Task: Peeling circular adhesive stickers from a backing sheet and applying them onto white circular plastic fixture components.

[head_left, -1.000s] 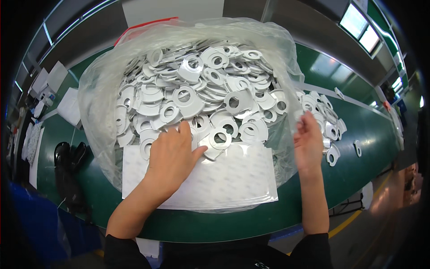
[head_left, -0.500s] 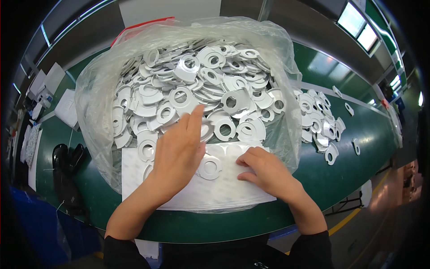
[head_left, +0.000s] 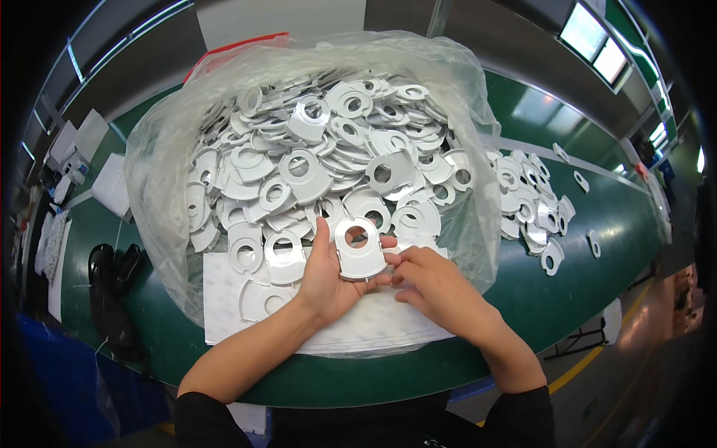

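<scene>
A white plastic plate [head_left: 361,263] with a round hole and a rounded end rests across the palm and fingers of my left hand [head_left: 326,280], held up above the white sheets. The left fingers reach behind it and come out at its right side; the thumb stands up along the left. Close by its lower right edge is my right hand [head_left: 437,287], fingers bent, thumb a little apart, nothing visible between them. Its fingertips meet the left fingertips. To the left, a similar plate [head_left: 284,257] and another one [head_left: 261,300] lie on the sheets.
A large clear plastic bag [head_left: 160,172] lies opened around a heap of white plates [head_left: 306,168]. More plates [head_left: 526,190] lie loose on the green table [head_left: 597,216] to the right. A black object [head_left: 112,299] sits at the left, near a white package [head_left: 112,183].
My left hand has turned palm up and now carries a plate, lifted off the sheets. My right hand has stayed nearly in place. Plates that the left arm covered now show.
</scene>
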